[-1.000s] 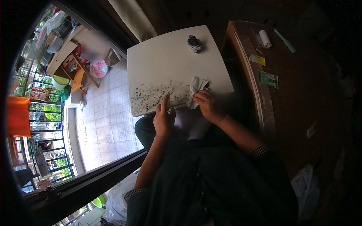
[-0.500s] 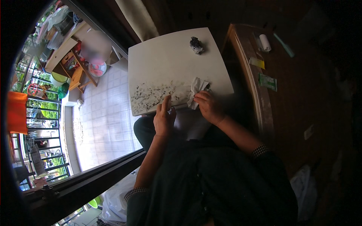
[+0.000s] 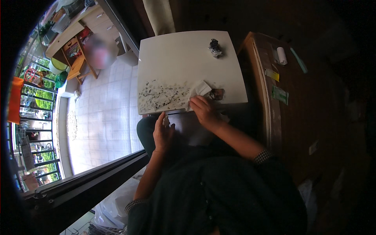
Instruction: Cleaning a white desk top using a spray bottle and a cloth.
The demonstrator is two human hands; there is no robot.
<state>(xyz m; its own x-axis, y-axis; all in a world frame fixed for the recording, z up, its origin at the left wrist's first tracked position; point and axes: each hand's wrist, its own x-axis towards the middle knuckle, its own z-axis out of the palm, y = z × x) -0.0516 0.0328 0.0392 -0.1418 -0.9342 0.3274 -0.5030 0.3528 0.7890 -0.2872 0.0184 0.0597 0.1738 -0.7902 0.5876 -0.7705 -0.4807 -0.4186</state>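
A white tabletop (image 3: 184, 51) lies in front of me, with dark specks and crumbs (image 3: 162, 96) scattered over its near left part. My right hand (image 3: 205, 113) pinches a white tissue (image 3: 200, 88) against the surface, at the right end of the specks. Just right of the tissue lies a small dark-brown, flat piece (image 3: 217, 94). My left hand (image 3: 162, 135) is at the near edge, fingers curled around something small and pale that I cannot make out. A crumpled, black-stained wad (image 3: 215, 48) rests near the far right corner.
A brown wooden table (image 3: 297, 129) stands to the right, carrying a white roll (image 3: 281, 56), a green packet (image 3: 279, 95) and a yellow-and-white packet (image 3: 272, 75). At left, a window frame (image 3: 94, 176) borders a tiled floor (image 3: 102, 105). A blurred person (image 3: 100, 51) is beyond it.
My right hand and the tissue have shifted left relative to the tabletop, uncovering the brown piece. My left hand has drawn back from the specks to the near edge. The whole view has shifted slightly.
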